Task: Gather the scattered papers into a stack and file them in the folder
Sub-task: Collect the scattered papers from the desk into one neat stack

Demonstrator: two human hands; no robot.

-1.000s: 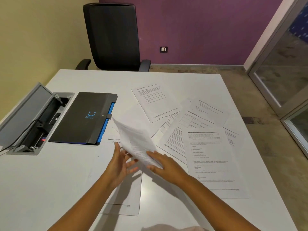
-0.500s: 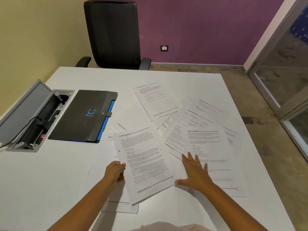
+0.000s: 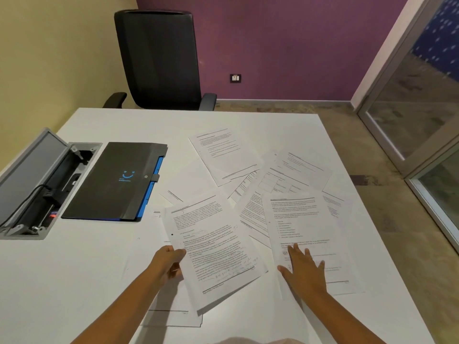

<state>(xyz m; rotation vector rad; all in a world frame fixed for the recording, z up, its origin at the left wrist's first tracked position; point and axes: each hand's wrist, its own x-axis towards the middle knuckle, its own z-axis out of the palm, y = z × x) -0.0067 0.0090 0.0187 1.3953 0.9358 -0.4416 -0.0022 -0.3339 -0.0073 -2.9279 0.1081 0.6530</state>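
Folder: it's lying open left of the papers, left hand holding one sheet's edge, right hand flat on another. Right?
Not quite. The head view shows the folder closed, its strap fastened. The left hand does hold a sheet, and the right hand lies flat on another.

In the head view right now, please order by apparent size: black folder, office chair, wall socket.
1. office chair, though farther away
2. black folder, looks only somewhat smaller
3. wall socket, tiny

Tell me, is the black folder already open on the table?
No, the black folder lies flat and closed on the table, its flap held by the strap at the blue edge, with no papers in it.
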